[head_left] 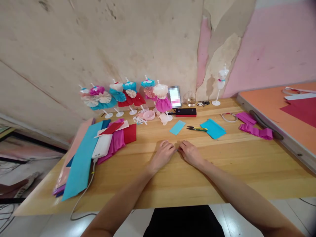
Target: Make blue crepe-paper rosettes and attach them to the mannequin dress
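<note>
My left hand [164,153] and my right hand [189,152] rest close together on the wooden table [222,171], fingertips almost touching. Both have curled fingers pinched on something small between them that I cannot make out. Just beyond the hands lie a small blue paper rectangle [177,127], yellow-handled snips [197,128] and a folded blue crepe piece [212,128].
A row of small mannequin stands in paper dresses [128,95] lines the wall. Stacked crepe sheets in blue, pink, magenta and red [98,144] with a white power bank [102,145] lie left. Purple pleated paper [254,128] and an orange board [278,108] are right.
</note>
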`<state>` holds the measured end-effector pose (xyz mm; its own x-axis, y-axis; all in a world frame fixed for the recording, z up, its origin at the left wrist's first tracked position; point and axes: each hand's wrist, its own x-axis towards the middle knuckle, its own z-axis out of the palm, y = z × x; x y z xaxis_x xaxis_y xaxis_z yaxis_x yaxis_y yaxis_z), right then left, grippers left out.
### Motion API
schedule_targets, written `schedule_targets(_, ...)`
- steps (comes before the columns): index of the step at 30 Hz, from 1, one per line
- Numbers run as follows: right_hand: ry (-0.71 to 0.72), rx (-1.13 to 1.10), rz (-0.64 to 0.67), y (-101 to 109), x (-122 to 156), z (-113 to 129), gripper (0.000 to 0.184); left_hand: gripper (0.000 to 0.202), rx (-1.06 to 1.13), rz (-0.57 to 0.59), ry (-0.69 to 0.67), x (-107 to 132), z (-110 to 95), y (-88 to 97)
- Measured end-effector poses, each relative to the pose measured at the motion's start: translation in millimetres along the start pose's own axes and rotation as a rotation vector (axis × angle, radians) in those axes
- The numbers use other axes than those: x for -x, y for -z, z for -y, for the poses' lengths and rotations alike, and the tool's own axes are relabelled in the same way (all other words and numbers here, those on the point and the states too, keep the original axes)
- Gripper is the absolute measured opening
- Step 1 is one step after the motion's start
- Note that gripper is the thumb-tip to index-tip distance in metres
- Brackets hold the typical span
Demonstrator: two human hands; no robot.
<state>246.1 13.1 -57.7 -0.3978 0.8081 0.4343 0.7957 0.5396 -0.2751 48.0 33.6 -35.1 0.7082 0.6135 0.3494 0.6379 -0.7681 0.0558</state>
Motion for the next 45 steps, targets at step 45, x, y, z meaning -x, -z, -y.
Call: schedule_targets(45, 0.072, -0.09, 0.101, 6, -4, 3, 0.014, 0.029, 0.368, -0.006, 0.143, 8, 6, 12.3)
